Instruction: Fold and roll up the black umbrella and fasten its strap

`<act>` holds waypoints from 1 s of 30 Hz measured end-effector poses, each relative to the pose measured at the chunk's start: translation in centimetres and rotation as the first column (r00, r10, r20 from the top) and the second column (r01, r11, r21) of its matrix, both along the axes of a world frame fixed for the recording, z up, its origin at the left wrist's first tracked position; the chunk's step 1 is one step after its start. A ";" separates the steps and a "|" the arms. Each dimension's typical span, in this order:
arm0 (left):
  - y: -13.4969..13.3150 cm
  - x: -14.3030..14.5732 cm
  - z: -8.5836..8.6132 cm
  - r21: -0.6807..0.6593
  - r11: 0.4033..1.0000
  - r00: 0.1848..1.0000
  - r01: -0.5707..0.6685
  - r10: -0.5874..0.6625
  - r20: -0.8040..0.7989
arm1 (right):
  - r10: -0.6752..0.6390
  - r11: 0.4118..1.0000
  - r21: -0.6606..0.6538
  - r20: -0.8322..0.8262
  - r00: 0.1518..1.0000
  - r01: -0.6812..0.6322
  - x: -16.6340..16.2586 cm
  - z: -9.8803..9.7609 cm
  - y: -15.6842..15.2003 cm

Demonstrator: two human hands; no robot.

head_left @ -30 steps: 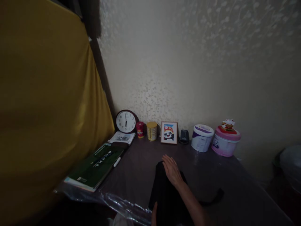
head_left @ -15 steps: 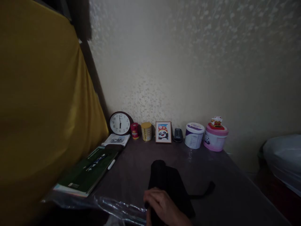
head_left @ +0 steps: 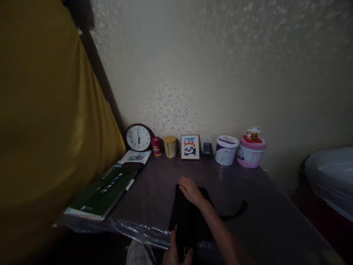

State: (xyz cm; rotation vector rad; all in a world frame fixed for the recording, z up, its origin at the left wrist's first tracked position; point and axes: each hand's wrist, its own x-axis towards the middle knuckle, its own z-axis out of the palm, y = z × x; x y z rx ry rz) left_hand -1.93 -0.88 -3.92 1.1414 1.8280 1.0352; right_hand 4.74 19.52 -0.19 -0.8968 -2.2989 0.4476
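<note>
While the right hand (head_left: 190, 190) lies across the far end of a black bundle (head_left: 182, 213), its fingers stretched out together and not closed around anything, the left hand (head_left: 174, 252) grips the near end, thumb and a finger showing on either side. The bundle lies on the near middle part of a dark table (head_left: 157, 195), pointing away from the person; it looks like a folded umbrella, though the dim light makes that hard to settle. A black strap (head_left: 234, 215) trails from it to the right over the tabletop.

To the left rest a green book (head_left: 103, 197), a white pen (head_left: 129, 184) just beside it and some papers (head_left: 135, 157) beyond. Along the wall (head_left: 193, 81) stand, from left to right, a round clock (head_left: 138, 137), a red tin (head_left: 156, 146), a yellow tin (head_left: 170, 148), a framed panda picture (head_left: 190, 147), a small dark device (head_left: 207, 150), a white and purple tub (head_left: 226, 152) and a pink tub (head_left: 250, 157) with a cat figurine (head_left: 253, 133) on its lid. A yellow curtain (head_left: 55, 129) hangs at the left.
</note>
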 end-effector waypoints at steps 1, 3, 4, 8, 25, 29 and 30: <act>0.1 -0.1 -0.2 0.000 1.000 1.000 0.011 -0.011 0.003 | -0.047 0.999 -0.008 -0.025 0.999 0.047 0.1 0.0 0.4; 0.2 -0.2 -0.5 0.005 1.000 0.999 0.028 -0.028 0.017 | -0.108 0.994 -0.013 -0.069 0.992 0.108 0.5 0.0 0.1; 0.3 -0.3 -0.7 0.008 0.999 0.999 0.034 -0.034 0.028 | -0.109 0.994 -0.006 -0.075 0.991 0.109 0.7 -0.1 -0.6; 0.3 -0.5 -1.7 0.028 0.999 0.997 0.044 -0.046 0.056 | -0.018 1.000 0.000 -0.024 1.000 0.018 0.5 -0.3 -5.9; 0.2 -0.8 -3.0 0.016 0.998 0.996 0.059 -0.057 -0.075 | 0.043 0.996 -0.079 -0.021 0.999 -0.044 1.0 -0.7 -13.0; -0.3 -3.6 -1.2 0.118 0.968 0.975 0.221 -0.220 -0.022 | 0.011 0.997 -0.070 -0.028 1.000 -0.013 1.2 -1.1 -14.1; -0.3 -4.6 -0.4 0.127 0.950 0.957 0.286 -0.289 0.006 | 0.011 0.998 -0.066 -0.029 1.000 -0.013 1.2 -1.1 -14.1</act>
